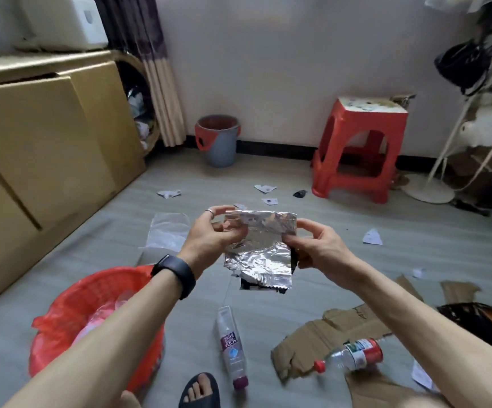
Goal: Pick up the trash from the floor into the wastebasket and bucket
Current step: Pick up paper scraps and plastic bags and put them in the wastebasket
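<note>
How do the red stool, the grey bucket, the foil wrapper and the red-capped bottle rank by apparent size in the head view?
1. Red stool
2. Foil wrapper, though it is nearer the camera
3. Grey bucket and red-capped bottle: too alike to rank

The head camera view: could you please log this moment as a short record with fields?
held item: silver foil wrapper, gripped at both sides
left hand: fingers pinch the wrapper's left edge
right hand: fingers pinch the wrapper's right edge
wastebasket: red, bag-lined, lower left under the left forearm
bucket: grey and red, by the far wall
floor trash: two plastic bottles, torn cardboard, paper scraps, clear plastic bag
other: red stool near the wall
</note>
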The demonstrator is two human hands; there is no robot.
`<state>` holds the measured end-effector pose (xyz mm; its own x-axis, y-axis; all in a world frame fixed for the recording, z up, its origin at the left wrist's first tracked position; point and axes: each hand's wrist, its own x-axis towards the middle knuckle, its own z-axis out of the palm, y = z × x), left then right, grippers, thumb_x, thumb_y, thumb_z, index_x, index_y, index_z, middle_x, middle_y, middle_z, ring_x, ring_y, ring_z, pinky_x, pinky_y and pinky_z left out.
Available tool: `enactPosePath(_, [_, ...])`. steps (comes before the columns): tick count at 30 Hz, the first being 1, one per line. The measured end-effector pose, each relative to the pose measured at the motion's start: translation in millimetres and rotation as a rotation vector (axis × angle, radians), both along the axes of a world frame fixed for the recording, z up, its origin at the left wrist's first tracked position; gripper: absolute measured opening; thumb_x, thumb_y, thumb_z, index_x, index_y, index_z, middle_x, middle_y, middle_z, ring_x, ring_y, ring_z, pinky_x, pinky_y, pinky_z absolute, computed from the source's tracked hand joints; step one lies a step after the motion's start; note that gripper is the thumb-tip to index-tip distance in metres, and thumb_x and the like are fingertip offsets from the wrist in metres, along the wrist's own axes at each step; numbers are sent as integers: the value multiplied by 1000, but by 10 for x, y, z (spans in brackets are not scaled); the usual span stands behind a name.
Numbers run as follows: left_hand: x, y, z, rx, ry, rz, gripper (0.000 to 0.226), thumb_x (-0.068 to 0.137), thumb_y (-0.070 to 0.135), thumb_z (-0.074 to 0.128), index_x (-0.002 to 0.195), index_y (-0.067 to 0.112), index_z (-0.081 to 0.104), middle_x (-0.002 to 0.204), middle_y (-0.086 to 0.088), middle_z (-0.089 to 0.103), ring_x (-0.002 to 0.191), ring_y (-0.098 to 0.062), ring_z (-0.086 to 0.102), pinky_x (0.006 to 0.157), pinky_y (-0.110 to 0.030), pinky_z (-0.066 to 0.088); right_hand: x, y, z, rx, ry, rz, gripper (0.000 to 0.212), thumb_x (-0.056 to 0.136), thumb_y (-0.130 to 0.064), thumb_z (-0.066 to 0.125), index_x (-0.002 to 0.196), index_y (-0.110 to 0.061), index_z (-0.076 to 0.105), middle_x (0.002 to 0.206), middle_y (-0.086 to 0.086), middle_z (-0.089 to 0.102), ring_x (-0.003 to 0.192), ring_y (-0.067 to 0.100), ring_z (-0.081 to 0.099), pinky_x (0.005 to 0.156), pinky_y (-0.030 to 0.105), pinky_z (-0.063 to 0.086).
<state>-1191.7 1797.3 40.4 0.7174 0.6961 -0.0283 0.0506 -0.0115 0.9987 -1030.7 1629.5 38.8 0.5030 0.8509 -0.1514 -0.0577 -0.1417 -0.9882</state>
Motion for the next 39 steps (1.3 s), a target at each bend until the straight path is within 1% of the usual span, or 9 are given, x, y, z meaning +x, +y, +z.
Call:
enactPosePath(5, [-30,-36,50,-181,14,-64,28,86,-9,63,81,14,80,88,-10,75,78,-26,69,66,-25,59,16,-28,71,61,163,-66,29,95,4,52,101,-11,76,68,2,66,49,9,53,47,20,45])
enactPosePath(10, [-90,14,100,-372,155,-242,38,89,17,44,107,16,77,101,-7,71,80,-23,64,71,-31,51,50,-58,99,49,159,-51,33,90,1,44,97,0,76,92,15,72,69,20,64,61,28,54])
enactPosePath(13, [-98,-8,79,-311,191,-247,30,94,32,58,113,14,73,104,-6,72,83,-22,65,74,-31,53,25,-75,83,35,91,-20,23,97,-8,55,107,0,74,98,13,74,77,20,68,66,29,55])
enactPosePath(18, [-52,-57,-13,-150,76,-43,34,81,-9,72,107,11,62,90,-5,70,74,-17,68,63,-28,57,-19,-8,-30,61,17,-65,47,88,3,70,127,-21,61,91,7,70,76,17,64,67,28,56])
enactPosePath(23, [-43,-94,58,-257,-8,18,24,93,-6,56,84,11,70,79,-7,68,60,-14,66,57,-21,56,-82,30,24,88,217,-114,22,95,3,57,104,-8,74,92,11,74,72,21,70,61,22,58])
enactPosePath(28, [-177,-2,71,-364,96,-133,26,95,11,50,105,11,73,98,-9,74,80,-30,72,73,-31,59,-51,33,53,38,219,-104,29,95,2,47,105,-4,74,98,18,74,73,28,72,65,28,61])
enactPosePath(31, [-181,24,47,-346,72,-101,22,93,17,63,108,4,72,99,-11,73,79,-25,71,77,-30,59,-79,31,57,55,186,-63,21,95,-4,57,109,-1,73,102,16,73,78,31,72,73,31,62])
enactPosePath(34, [-169,-4,5,-211,88,-43,20,84,1,73,100,10,68,89,-10,66,66,-20,69,64,-25,58,-145,44,19,61,66,-85,23,91,2,66,113,-4,69,91,16,71,71,27,70,70,30,62])
enactPosePath(39, [-171,-14,42,-280,-6,-2,34,82,-11,68,104,15,66,89,-11,69,66,-23,69,66,-27,59,-158,89,16,127,228,-158,31,89,10,62,114,-8,65,90,14,71,68,23,71,70,28,62])
